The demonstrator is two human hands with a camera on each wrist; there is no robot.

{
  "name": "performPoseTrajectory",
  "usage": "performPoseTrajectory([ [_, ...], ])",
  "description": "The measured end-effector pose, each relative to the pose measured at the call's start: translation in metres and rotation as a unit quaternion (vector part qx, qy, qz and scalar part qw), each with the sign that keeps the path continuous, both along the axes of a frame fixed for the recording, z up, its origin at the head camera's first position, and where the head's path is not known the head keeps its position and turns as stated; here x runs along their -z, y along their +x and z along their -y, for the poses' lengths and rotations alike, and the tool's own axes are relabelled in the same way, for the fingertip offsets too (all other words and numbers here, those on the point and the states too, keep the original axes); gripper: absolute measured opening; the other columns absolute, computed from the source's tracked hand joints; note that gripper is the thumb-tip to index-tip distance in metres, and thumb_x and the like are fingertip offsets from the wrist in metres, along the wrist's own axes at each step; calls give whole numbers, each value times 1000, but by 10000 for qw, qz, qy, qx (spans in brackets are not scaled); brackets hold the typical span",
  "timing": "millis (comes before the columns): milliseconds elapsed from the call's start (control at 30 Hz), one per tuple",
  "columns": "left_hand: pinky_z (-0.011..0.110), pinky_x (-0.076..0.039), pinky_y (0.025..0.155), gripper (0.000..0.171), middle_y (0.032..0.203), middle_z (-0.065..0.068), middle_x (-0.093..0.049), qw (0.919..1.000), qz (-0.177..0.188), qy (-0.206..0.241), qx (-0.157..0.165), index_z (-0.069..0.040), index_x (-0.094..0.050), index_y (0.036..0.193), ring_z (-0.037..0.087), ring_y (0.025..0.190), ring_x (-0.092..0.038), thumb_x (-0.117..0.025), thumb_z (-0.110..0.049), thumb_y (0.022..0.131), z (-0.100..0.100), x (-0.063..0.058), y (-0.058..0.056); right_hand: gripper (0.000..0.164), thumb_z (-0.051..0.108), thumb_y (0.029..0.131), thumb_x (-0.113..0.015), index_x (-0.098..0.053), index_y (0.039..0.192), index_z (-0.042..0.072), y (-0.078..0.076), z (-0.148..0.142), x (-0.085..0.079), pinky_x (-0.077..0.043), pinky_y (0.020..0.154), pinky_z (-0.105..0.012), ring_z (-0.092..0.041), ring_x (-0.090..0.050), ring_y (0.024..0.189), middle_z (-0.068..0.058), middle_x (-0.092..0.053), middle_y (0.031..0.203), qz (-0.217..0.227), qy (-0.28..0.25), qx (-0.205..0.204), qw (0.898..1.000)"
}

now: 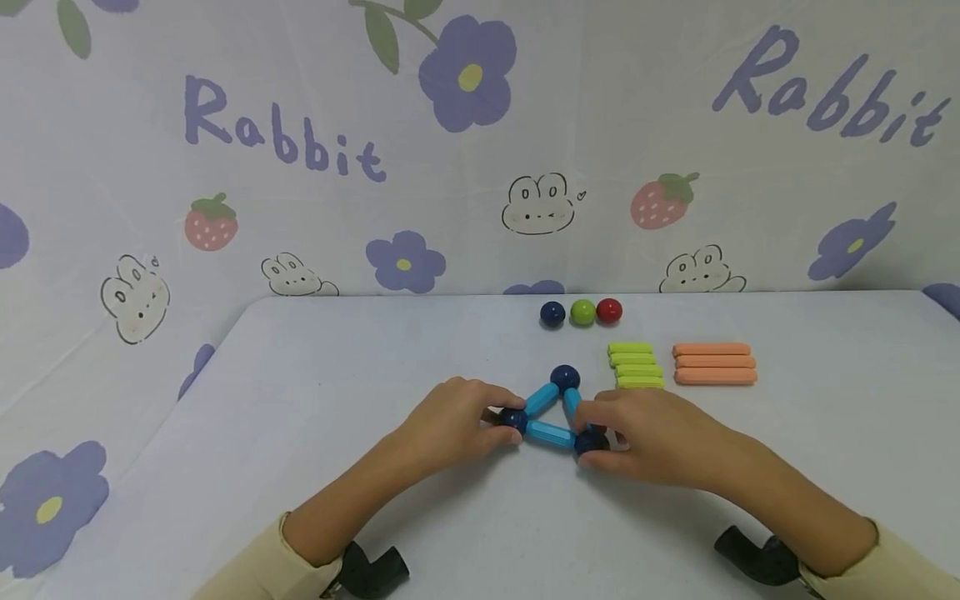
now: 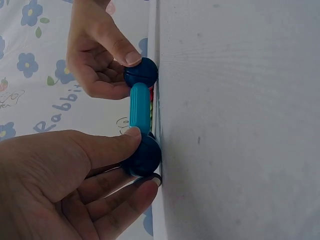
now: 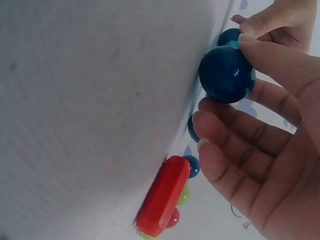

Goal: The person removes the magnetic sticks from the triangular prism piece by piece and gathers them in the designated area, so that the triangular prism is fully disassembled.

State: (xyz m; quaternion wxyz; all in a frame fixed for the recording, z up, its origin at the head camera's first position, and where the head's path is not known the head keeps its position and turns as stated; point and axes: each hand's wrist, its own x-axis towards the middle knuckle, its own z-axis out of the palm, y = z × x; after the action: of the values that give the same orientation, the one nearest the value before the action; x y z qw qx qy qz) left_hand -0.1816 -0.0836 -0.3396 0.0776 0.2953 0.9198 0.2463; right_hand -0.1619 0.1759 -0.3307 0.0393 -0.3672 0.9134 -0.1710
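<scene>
Three light blue rods, one of them the near rod (image 1: 551, 434), join three dark blue balls into a flat triangle on the table. My left hand (image 1: 448, 423) pinches the left ball (image 1: 513, 419) between thumb and fingers. At the right corner, my right hand (image 1: 660, 437) pinches another ball (image 1: 591, 442), which is partly covered. The far ball (image 1: 565, 378) is untouched. In the left wrist view, the left hand (image 2: 85, 175) holds its ball (image 2: 144, 156) where it meets the rod (image 2: 140, 107). Close up, the right hand (image 3: 270, 130) has its thumb on its ball (image 3: 227, 75).
Behind the triangle stand a loose dark blue ball (image 1: 552, 314), a green ball (image 1: 582, 312) and a red ball (image 1: 609, 311). Several yellow-green rods (image 1: 636, 365) lie beyond my right hand, beside a row of orange rods (image 1: 715, 363). A printed cloth (image 1: 450, 167) hangs behind the white table (image 1: 337, 358).
</scene>
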Motion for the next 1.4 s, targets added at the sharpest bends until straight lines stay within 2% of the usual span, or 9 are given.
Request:
performPoseTrajectory([
  [167,30,-55,88,37,119,3,-71,10000,-2,23,9,-9,-72,124,15,103,-70,-79,-20,89,0,0,0,19,26,87,-80,-72,104,24,1,1,0,-46,60,-22,-6,-51,70,15,-54,80,155,-5,-16,9999],
  [333,32,-56,87,36,117,4,-72,9999,-60,85,59,-8,-73,122,17,102,-70,-79,-19,89,1,2,0,20,15,85,-79,-77,102,23,2,3,1,-50,66,-22,-7,-52,77,11,-54,86,520,287,-14,9982],
  [700,31,-56,86,35,117,3,-72,9999,-52,92,36,-9,-73,122,16,101,-70,-79,-20,89,-1,2,-2,25,17,83,-82,-75,102,31,2,-7,-6,-55,76,-30,-11,-56,89,13,-56,92,1208,493,-18,9915],
  [833,31,-55,86,36,117,3,-72,9999,-40,104,23,-9,-73,122,16,101,-70,-79,-20,89,-1,2,-2,28,14,83,-81,-74,106,29,0,-12,-13,-56,82,-34,-13,-56,95,13,-60,100,1395,338,-28,9896],
  [1000,31,-55,86,35,118,3,-72,9999,-62,154,40,-9,-73,122,16,101,-70,-79,-19,89,0,2,-3,31,6,88,-71,-71,116,19,-4,-21,-26,-56,76,-27,-10,-58,90,5,-62,116,1563,-94,-326,9871],
  [1067,31,-55,85,35,117,3,-72,9999,-61,148,48,-9,-73,122,15,101,-70,-79,-20,89,0,2,-3,32,5,89,-67,-70,119,15,-5,-25,-31,-55,74,-25,-8,-58,86,5,-62,116,1536,-241,-429,9869],
  [1167,31,-55,85,35,117,2,-72,9999,-18,121,42,-10,-73,122,15,100,-70,-79,-21,89,0,2,-4,32,4,91,-66,-70,121,11,-12,-27,-35,-55,74,-26,-7,-59,83,7,-63,108,1304,-336,-512,9896],
  [1233,30,-55,85,35,117,2,-72,9999,-8,108,41,-10,-73,122,15,100,-70,-79,-21,89,0,3,-4,31,5,90,-68,-70,121,9,-20,-24,-38,-55,74,-27,-9,-58,82,8,-63,103,1229,-253,-421,9912],
  [1400,31,-55,86,35,117,3,-72,9999,-4,144,37,-9,-73,122,15,100,-70,-79,-20,89,0,4,-3,30,8,87,-75,-69,117,9,-57,-11,-45,-56,74,-28,-15,-60,82,2,-65,101,991,-29,-42,9951],
])
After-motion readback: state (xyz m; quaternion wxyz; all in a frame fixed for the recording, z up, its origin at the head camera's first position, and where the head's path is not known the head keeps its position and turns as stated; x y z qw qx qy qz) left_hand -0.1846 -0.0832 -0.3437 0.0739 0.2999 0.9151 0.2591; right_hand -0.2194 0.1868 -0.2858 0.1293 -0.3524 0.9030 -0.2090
